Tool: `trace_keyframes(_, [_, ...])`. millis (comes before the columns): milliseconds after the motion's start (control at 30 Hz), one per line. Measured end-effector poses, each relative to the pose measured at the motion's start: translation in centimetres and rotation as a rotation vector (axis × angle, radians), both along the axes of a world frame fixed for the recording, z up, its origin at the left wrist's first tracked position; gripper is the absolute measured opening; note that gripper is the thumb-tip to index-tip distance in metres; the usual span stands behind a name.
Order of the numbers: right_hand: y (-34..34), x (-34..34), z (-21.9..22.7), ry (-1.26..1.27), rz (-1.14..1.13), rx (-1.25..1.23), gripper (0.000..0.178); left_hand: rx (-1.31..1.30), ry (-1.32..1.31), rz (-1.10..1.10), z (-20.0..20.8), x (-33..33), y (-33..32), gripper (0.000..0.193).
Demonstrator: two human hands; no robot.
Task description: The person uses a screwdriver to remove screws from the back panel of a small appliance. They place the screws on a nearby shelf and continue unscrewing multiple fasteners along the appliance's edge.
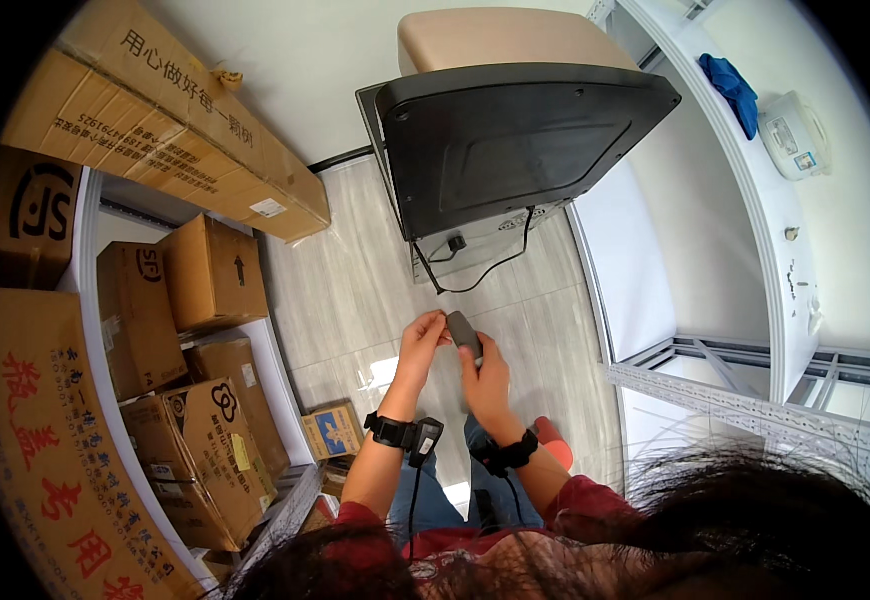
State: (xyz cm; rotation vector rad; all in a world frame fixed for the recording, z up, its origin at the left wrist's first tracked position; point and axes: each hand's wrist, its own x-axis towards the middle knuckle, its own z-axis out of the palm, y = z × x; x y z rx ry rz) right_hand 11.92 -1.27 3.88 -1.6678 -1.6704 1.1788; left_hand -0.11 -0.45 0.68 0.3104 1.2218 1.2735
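Observation:
In front of my body, my right hand (485, 372) is wrapped round a dark grey, elongated, rounded object (463, 332); its exact kind does not show. My left hand (423, 340) sits just left of it, with fingers curled and pinched together close to the object's upper end. Whether something small is between those fingers is too small to tell. Beyond my hands stands a large appliance with a black back panel (525, 140) and a beige top (505, 38). From its lower part a black cable (495, 270) hangs in a loop near the floor.
On the left, a shelf (280, 400) holds several cardboard boxes (200, 450); a long carton (175, 120) stands behind them. White metal shelving (715, 390) lines the right side, bearing a blue cloth (730, 92) and a white container (793, 135). A red thing (553, 443) lies by my right forearm.

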Motion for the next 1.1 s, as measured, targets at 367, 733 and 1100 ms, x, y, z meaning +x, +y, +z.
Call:
trace_keyframes(367, [0.1,0.1,-0.6,-0.065,0.064,0.107,0.038,-0.016,0.070,-0.018,-0.8,0.2,-0.4,0.023])
trace_keyframes(733, [0.0,-0.2,-1.4,0.043,0.028,0.041,0.039,0.009,0.085,-0.029,-1.6,0.3,-0.8,0.029])
trace_keyframes(1100, [0.9,1.0,-1.2,-0.020,0.119,0.178,0.037,0.015,0.032,0.043,-2.1,0.8,-0.2,0.034])
